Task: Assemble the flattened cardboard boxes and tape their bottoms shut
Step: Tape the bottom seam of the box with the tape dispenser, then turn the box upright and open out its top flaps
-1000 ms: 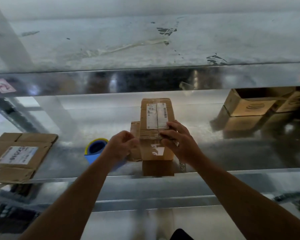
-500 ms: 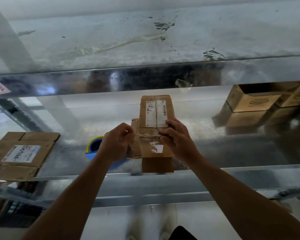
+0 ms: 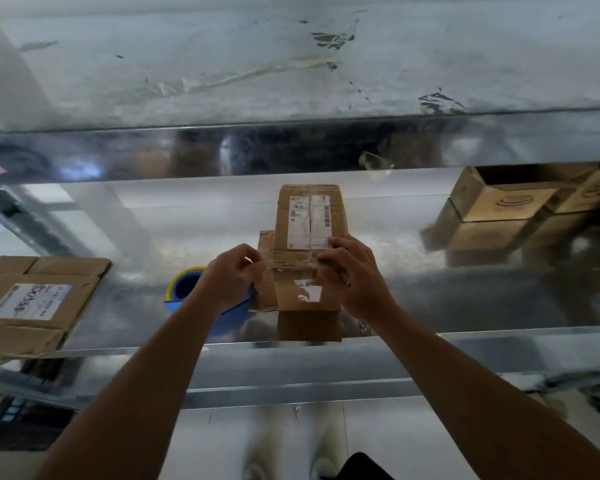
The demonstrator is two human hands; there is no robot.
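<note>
- A shiny metal shelf [image 3: 430, 299] fills the head view.
- The cardboard box [image 3: 309, 216] stands on it between both hands, its long axis running away from the person, labelled face up.
- The right hand [image 3: 350, 275] grips the box's right edge, fingers curled over the top.
- The left hand [image 3: 229, 282] is curled just beside the box's left edge; whether it pinches anything, I cannot tell.
- A blue tape roll [image 3: 184, 285] sits behind the left hand.

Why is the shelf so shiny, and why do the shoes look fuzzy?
Head view: the bare metal shelf glares and mirrors the small brown cardboard box; head view, bottom edge: the pale shoes are blurred.
</note>
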